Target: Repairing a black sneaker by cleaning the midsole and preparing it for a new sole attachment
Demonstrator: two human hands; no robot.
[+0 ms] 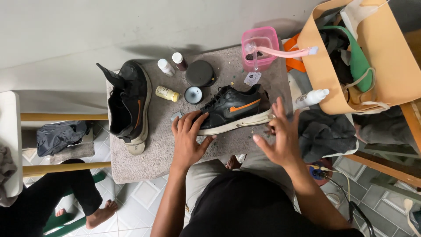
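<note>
A black sneaker with an orange stripe and a white sole (234,109) lies on its side on a grey mat (162,140). My left hand (189,138) rests on its toe end, fingers spread over the sole. My right hand (280,138) hovers open just right of the heel, fingers apart, holding nothing. A second black sneaker (129,103) lies at the mat's left edge.
Small bottles (165,66), a yellow bottle (167,93), a round black tin (200,73) and its lid (193,95) stand behind the shoe. A pink tub with a brush (261,48) sits at the back. A tan bag (364,61) and dark cloth (324,131) lie right. Another person's legs (83,193) are left.
</note>
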